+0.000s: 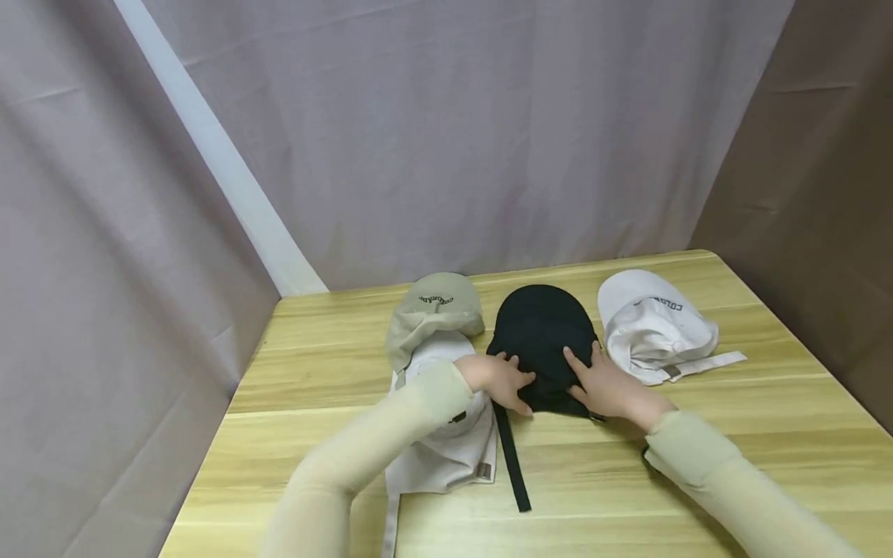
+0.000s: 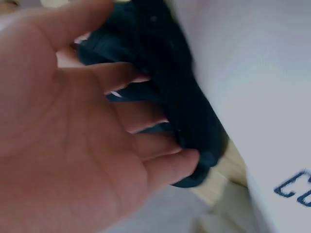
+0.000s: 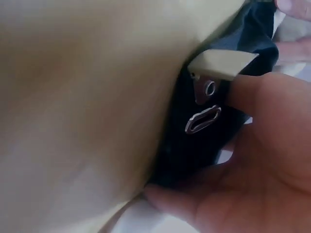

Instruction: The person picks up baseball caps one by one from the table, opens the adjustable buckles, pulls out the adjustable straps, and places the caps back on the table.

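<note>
In the head view a black cap (image 1: 540, 329) lies on the table, its strap hanging toward the near edge. My left hand (image 1: 498, 377) touches the cap's left side with fingers spread; the left wrist view shows those fingers (image 2: 146, 114) lightly bent against the dark cloth. On the cap's right side rests my right hand (image 1: 614, 390), fingers apart over the crown. A metal buckle (image 3: 204, 120) and a small tag (image 3: 221, 63) show beside the fingers in the right wrist view. Under my left forearm lies a white cap (image 1: 446, 461), partly hidden.
A beige cap (image 1: 443, 298) with dark lettering sits at the back left, overlapping the white one. To the right of the black cap is another white cap (image 1: 656, 325) with its strap out. Grey curtains (image 1: 453, 139) hang behind the wooden table (image 1: 314, 364).
</note>
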{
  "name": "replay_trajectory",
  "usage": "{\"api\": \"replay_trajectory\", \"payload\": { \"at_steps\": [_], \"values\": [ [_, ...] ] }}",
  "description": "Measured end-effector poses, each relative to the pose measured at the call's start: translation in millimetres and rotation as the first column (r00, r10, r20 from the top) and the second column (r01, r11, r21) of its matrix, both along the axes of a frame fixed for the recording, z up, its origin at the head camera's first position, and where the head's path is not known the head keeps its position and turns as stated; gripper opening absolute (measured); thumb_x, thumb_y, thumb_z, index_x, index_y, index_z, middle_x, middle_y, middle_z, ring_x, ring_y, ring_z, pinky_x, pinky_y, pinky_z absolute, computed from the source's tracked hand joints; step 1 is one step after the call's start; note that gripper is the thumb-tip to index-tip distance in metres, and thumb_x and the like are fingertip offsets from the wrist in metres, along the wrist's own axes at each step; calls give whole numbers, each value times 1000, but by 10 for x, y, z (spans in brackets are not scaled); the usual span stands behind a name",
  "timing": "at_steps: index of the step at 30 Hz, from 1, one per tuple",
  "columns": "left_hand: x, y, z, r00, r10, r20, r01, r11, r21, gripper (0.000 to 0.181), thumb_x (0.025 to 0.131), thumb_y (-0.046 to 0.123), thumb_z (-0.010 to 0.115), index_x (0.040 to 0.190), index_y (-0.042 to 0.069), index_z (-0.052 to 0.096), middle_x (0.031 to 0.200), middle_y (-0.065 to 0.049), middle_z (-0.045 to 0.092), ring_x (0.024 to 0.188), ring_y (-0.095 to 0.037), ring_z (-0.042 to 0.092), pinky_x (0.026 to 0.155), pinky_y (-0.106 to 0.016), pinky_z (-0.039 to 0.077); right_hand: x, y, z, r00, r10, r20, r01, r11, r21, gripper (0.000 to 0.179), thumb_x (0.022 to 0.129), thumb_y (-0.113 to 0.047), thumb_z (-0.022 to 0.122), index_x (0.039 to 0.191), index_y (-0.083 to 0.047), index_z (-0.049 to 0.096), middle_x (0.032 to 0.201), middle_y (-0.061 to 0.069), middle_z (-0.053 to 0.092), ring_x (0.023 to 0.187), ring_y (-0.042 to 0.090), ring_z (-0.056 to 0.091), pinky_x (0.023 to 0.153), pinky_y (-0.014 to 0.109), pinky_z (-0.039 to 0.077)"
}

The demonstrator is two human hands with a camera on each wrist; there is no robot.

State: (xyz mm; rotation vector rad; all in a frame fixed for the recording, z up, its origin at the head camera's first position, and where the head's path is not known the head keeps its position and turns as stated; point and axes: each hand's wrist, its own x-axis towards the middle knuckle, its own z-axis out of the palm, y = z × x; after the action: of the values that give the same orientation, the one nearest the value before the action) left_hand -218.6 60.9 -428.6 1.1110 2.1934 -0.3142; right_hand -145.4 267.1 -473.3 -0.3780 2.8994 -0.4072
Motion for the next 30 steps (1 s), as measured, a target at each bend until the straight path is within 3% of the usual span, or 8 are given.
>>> {"api": "replay_trajectory", "payload": {
  "at_steps": [5, 9, 14, 18, 22, 25, 30],
  "values": [
    [-488, 106, -59, 994, 111, 12, -112, 994, 12, 81, 98, 62, 49, 162, 27, 15, 168, -12, 5, 154, -31, 4, 123, -42, 10, -632, 55, -21, 999, -13, 45, 11, 999, 30, 65, 103, -19, 54, 152, 12, 26, 139, 60, 11, 133, 70, 20, 106, 69, 32],
    [-643, 34, -214, 978, 203, 52, -203, 979, -5, 87, 94, 65, 54, 162, 27, 15, 168, -7, 8, 155, -24, 5, 122, -41, 14, -933, -42, -139, 992, 7, 127, -8, 1000, 4, 64, 104, -19, 52, 155, 6, 23, 145, 56, 5, 140, 65, 12, 106, 66, 35],
    [-724, -68, -381, 954, 254, 161, -257, 966, -5, 87, 93, 63, 58, 161, 22, 23, 166, 3, 20, 154, -17, 12, 122, -37, 17, -1019, -208, -288, 956, -15, 293, 36, 997, -66, 67, 104, -19, 53, 159, 0, 18, 151, 49, -3, 145, 59, 1, 106, 67, 34],
    [-870, -24, -361, 940, 262, 218, -285, 955, 79, 77, 97, 54, 59, 159, 18, 31, 164, 4, 26, 152, -16, 19, 120, -34, 21, -1079, -186, -258, 946, -55, 320, 83, 994, -75, 69, 103, -17, 55, 158, 1, 18, 151, 49, -7, 144, 60, -2, 108, 72, 24],
    [-1018, 80, -275, 946, 253, 203, -278, 954, 109, 71, 99, 52, 56, 158, 18, 34, 163, 4, 30, 151, -15, 22, 119, -32, 23, -1216, -82, -210, 938, -80, 338, 121, 987, -103, 71, 104, -21, 53, 160, -2, 13, 151, 48, -13, 144, 58, -8, 111, 71, 20],
    [-1091, 161, -219, 954, 233, 191, -258, 959, 119, 70, 100, 52, 53, 158, 17, 34, 162, 3, 32, 150, -14, 24, 119, -30, 24, -1312, 37, -220, 946, -71, 317, 115, 986, -121, 73, 105, -27, 50, 162, -8, 7, 150, 47, -17, 144, 57, -13, 111, 70, 19],
    [-1186, 218, -147, 960, 238, 149, -259, 954, 149, 64, 103, 47, 51, 156, 15, 37, 159, 1, 37, 148, -15, 31, 117, -29, 28, -1384, 75, -66, 965, -65, 252, 90, 992, -89, 72, 104, -20, 53, 158, 0, 10, 147, 53, -11, 142, 62, -6, 112, 70, 19]
  ]
}}
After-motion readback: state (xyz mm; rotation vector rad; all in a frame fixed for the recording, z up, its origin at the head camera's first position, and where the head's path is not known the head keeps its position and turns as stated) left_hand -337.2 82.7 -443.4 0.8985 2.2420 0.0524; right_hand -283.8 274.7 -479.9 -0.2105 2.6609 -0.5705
